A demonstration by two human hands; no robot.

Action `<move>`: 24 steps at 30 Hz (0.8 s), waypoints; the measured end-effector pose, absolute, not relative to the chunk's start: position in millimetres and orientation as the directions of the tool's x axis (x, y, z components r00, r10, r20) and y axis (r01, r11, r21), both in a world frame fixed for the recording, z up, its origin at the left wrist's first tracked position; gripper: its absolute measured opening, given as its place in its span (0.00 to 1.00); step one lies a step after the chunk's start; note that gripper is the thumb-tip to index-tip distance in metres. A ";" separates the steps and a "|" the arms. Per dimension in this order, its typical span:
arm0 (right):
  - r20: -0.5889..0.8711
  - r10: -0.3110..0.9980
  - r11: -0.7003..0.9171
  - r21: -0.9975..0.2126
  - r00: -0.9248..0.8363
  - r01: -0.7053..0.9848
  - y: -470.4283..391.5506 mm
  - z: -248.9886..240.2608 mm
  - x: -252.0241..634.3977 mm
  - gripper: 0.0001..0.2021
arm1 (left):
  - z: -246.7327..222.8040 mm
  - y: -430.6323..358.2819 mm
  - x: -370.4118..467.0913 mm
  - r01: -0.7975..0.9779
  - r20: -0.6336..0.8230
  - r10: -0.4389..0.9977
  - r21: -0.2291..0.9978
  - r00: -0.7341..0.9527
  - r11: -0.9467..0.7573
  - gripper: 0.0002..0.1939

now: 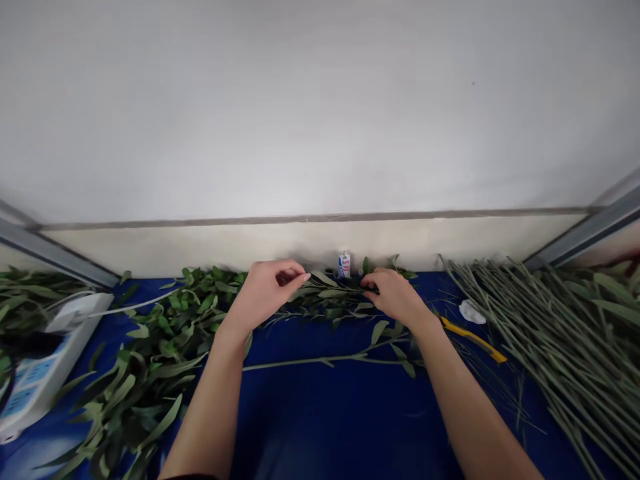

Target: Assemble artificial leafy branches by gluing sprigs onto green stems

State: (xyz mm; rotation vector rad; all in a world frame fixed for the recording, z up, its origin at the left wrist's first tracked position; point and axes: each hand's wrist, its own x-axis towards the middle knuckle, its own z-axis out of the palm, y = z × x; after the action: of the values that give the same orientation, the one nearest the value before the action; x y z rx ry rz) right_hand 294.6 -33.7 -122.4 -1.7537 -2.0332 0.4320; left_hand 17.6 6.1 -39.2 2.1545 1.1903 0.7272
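Note:
My left hand [267, 293] is closed in a pinch, its thumb and forefinger together at the tip of a leafy sprig [327, 281]. Curled round the stem end of that sprig is my right hand [395, 297], though its grip is partly hidden among the leaves. Below both hands, more thin leafy twigs [320, 308] lie on the blue table surface [330, 413]. A longer pale-green branch [310, 361] with a few leaves lies crosswise between my forearms.
Leaves are heaped at left [165, 340], beside a white power strip [55, 360] with a cable. At right lie bare stems [555, 347], a yellow-handled tool [473, 337] and crumpled white paper [471, 311]. A small blue-and-white carton [344, 265] stands against the back wall [320, 120].

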 end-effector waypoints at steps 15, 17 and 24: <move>0.247 0.956 0.281 -0.598 -0.161 0.751 -49.3 -89.5 310.9 0.07 | 2.5 -14.8 -21.2 0.610 0.391 0.878 0.635 0.275 -0.474 0.12; 0.260 0.955 0.276 -0.603 -0.143 0.748 -51.8 -87.5 314.6 0.07 | 5.5 -16.9 -24.1 0.633 0.370 0.884 0.619 0.287 -0.465 0.17; 0.276 0.957 0.253 -0.654 -0.086 0.713 -55.8 -86.0 320.1 0.07 | -2.6 -14.3 -23.8 0.584 0.155 0.884 0.698 0.441 -0.414 0.18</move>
State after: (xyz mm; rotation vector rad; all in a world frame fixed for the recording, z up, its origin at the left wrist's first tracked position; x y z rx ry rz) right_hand 320.1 -55.8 -86.0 -1.5208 -1.8603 0.4680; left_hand -23.8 -14.3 -2.6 2.1354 1.2270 0.6992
